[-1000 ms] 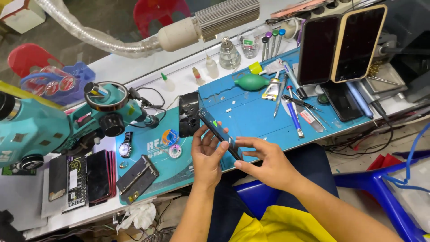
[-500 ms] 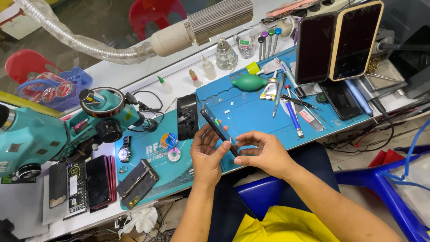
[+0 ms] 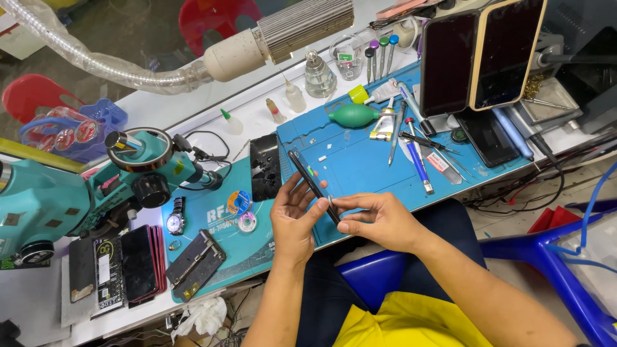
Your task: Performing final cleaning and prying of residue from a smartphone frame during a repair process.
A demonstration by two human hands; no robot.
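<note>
Black phone (image 3: 313,184) held edge-on between two hands at lower centre of the frame.

Left hand (image 3: 294,222) cradles the phone from below, fingers curled against its side; right hand (image 3: 378,220) has thumb and forefinger pinched together at the phone's near end (what they pinch is too small to tell). Beneath lies a blue mat (image 3: 360,168), with a green bulb (image 3: 354,115) and tools above, a teal microscope (image 3: 77,193) at left and two dark screens (image 3: 479,58) upper right.
</note>
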